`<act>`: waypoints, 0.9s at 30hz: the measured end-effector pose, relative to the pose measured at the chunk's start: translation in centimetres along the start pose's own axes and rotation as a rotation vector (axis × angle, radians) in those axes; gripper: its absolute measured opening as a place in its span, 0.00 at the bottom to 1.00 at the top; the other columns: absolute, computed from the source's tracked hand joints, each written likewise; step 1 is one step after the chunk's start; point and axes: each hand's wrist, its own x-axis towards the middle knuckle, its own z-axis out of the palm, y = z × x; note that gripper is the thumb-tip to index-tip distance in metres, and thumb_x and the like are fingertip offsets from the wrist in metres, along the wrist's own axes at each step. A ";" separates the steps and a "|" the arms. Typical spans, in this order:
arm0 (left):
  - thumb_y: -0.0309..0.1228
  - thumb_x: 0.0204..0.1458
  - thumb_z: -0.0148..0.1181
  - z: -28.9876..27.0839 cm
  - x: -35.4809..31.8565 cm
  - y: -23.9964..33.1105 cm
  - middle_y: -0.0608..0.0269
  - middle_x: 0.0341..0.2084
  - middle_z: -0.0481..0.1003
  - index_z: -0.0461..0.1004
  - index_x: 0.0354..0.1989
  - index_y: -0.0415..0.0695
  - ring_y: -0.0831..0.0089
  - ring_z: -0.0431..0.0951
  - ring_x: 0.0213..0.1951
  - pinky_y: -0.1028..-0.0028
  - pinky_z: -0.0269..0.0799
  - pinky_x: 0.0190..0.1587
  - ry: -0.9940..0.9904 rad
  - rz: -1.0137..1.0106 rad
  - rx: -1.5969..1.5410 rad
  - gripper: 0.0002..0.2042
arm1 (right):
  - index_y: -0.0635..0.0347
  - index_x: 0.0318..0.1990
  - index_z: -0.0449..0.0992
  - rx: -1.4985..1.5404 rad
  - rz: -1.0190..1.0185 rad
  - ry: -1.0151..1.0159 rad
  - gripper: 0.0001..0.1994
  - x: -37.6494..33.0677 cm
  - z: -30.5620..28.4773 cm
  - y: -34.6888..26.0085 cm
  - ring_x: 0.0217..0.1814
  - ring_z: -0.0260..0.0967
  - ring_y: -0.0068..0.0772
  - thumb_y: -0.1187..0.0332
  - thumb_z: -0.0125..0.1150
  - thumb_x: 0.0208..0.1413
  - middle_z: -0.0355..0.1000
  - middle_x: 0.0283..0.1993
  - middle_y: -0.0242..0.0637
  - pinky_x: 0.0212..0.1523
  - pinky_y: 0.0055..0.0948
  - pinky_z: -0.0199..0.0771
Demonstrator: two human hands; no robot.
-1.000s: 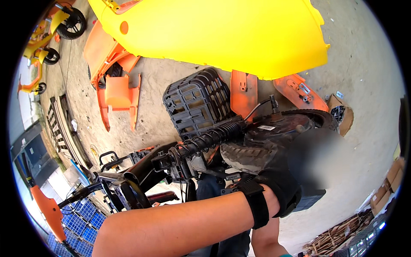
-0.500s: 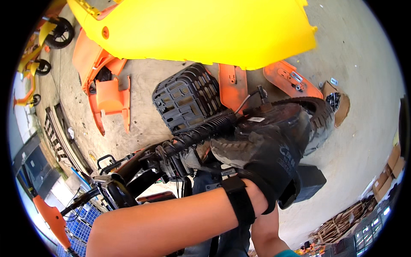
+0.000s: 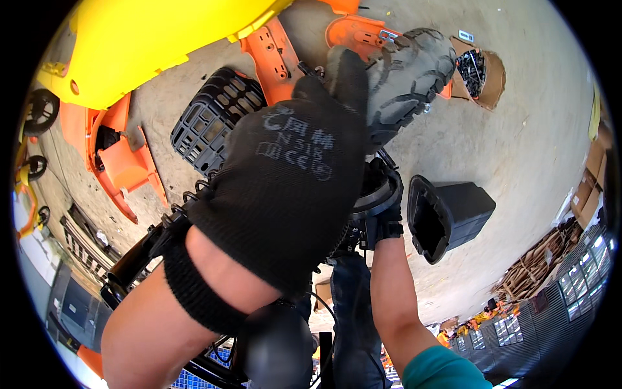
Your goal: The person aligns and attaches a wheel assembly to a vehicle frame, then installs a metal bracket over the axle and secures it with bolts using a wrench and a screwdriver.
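My left hand (image 3: 285, 168), in a black glove, fills the middle of the view with its back toward me. One digit points up along the knobbly tyre (image 3: 408, 84) of a wheel and another shows bent beside it; the other fingers are hidden, so their grip cannot be seen. Below the tyre, my right hand (image 3: 387, 211), also in a black glove, is closed around a round black part (image 3: 374, 200) whose kind I cannot make out. A coiled black spring (image 3: 188, 200) runs out from under my left wrist.
A yellow body panel (image 3: 162, 42) crosses the top left. A black slatted basket (image 3: 210, 117), orange panels (image 3: 271, 55) and an orange frame piece (image 3: 126, 165) lie on the floor. An open black box (image 3: 453, 217) and a carton of small parts (image 3: 484, 74) are on the right.
The view has swung, so the floor items sit further left. My left hand fills more of the picture, the tyre shows its tread, and my right hand has come out from behind my left arm.
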 end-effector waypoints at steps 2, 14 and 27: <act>0.31 0.49 0.58 0.1 0.1 0.1 0.51 0.32 0.74 0.70 0.47 0.34 0.58 0.77 0.36 0.64 0.73 0.38 -0.012 -0.001 0.003 0.18 | 0.63 0.46 0.73 0.066 0.053 0.026 0.16 0.1 -0.3 0.3 0.48 0.73 0.52 0.58 0.54 0.61 0.75 0.44 0.46 0.57 0.51 0.72; 0.31 0.50 0.58 0.1 0.2 0.0 0.51 0.33 0.74 0.69 0.48 0.34 0.57 0.77 0.36 0.64 0.73 0.38 -0.058 -0.001 0.021 0.19 | 0.69 0.45 0.74 0.137 -0.012 -0.017 0.23 0.7 -0.7 0.8 0.47 0.75 0.57 0.54 0.52 0.58 0.76 0.44 0.53 0.54 0.52 0.75; 0.31 0.50 0.59 0.5 1.2 0.7 0.50 0.33 0.74 0.68 0.49 0.33 0.56 0.77 0.36 0.63 0.73 0.39 -0.070 0.044 0.028 0.20 | 0.67 0.41 0.75 -0.006 -0.113 0.062 0.19 0.4 1.9 0.7 0.42 0.76 0.53 0.56 0.51 0.60 0.77 0.37 0.50 0.49 0.50 0.77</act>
